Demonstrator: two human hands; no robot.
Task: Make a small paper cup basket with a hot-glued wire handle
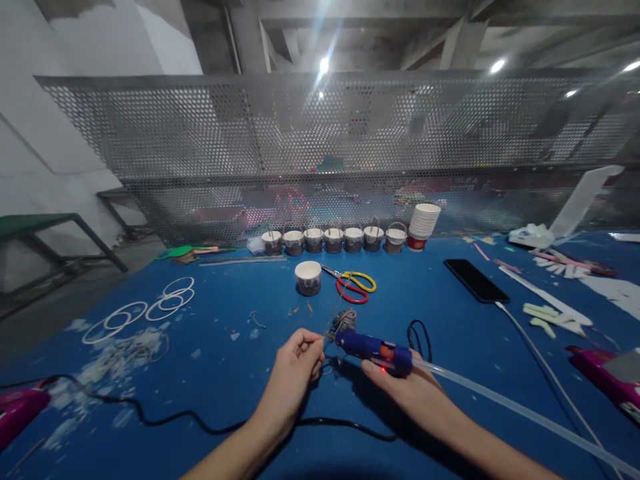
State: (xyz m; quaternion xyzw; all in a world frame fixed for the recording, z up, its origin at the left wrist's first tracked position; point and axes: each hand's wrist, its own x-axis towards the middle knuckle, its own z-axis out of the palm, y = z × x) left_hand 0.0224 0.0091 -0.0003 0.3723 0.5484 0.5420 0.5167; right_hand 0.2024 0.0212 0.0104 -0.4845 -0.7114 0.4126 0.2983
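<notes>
My right hand [415,393] is wrapped round a blue hot glue gun [367,349], its nozzle pointing left; a small red light glows on it. From its back end a long translucent glue stick [480,388] runs out to the lower right. The fingertips of my left hand [299,363] pinch a thin strand right by the nozzle, most of it too fine to make out. Just behind the nozzle lies a small bundle of grey cord [345,319]. Beyond it are a single white-and-grey paper cup [309,277] and scissors [356,285] with red and yellow handles.
Several small cups with handles [334,241] line the back beside a stack of paper cups [424,227]. White rings [170,303] lie left, a phone [476,280] with its cable right. A black cord [195,420] crosses the front. A perforated metal screen [320,147] stands behind.
</notes>
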